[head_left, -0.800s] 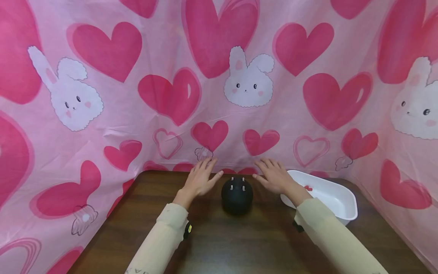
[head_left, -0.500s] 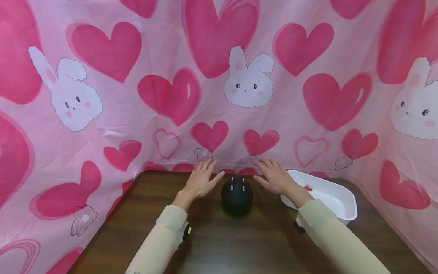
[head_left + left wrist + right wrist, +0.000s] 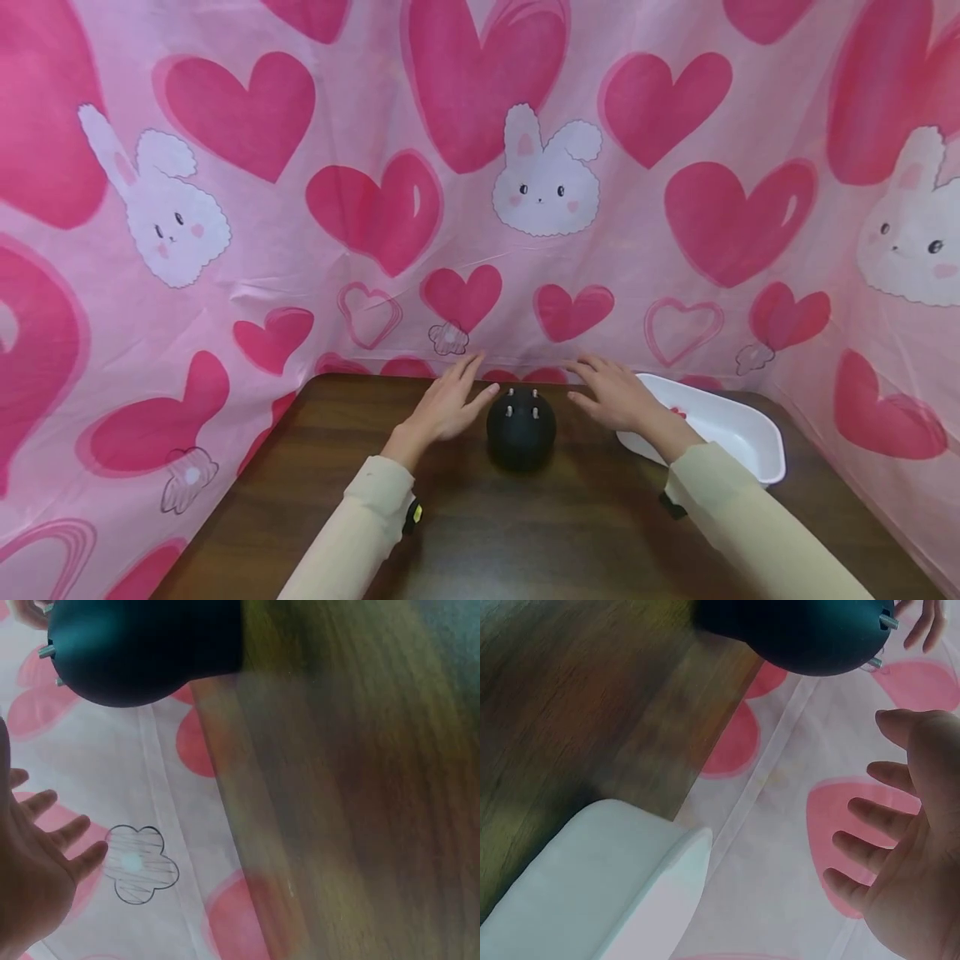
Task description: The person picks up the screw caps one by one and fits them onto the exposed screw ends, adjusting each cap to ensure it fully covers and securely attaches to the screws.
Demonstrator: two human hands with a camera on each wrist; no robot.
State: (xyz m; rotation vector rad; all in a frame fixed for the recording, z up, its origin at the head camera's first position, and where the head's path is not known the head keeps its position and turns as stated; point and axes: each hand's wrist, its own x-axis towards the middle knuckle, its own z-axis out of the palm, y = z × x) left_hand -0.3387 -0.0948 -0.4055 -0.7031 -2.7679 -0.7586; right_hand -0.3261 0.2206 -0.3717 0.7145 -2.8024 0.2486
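Observation:
A round black object (image 3: 521, 437) with several small metal pegs on its top stands on the table between my two hands. On its left, my left hand (image 3: 442, 404) hovers with fingers extended and the thumb spread toward it, holding nothing. On its right, my right hand (image 3: 617, 398) hovers the same way, fingers apart and palm facing the object. Neither hand touches it. The left wrist view shows the smooth dark side of the black object (image 3: 142, 652) above my fingers. In the right wrist view, two metal pegs (image 3: 887, 622) stick out of it.
A white plastic basin (image 3: 772, 442) stands at the right, partly behind my right forearm, with small red items (image 3: 678, 412) inside. The dark wooden table (image 3: 525, 533) ends at a pink cloth (image 3: 525, 250) printed with hearts and rabbits.
The right hand has moved slightly to the right, away from the black object. My left hand has shifted a little rightward. The view has turned slightly. The black object stays in place.

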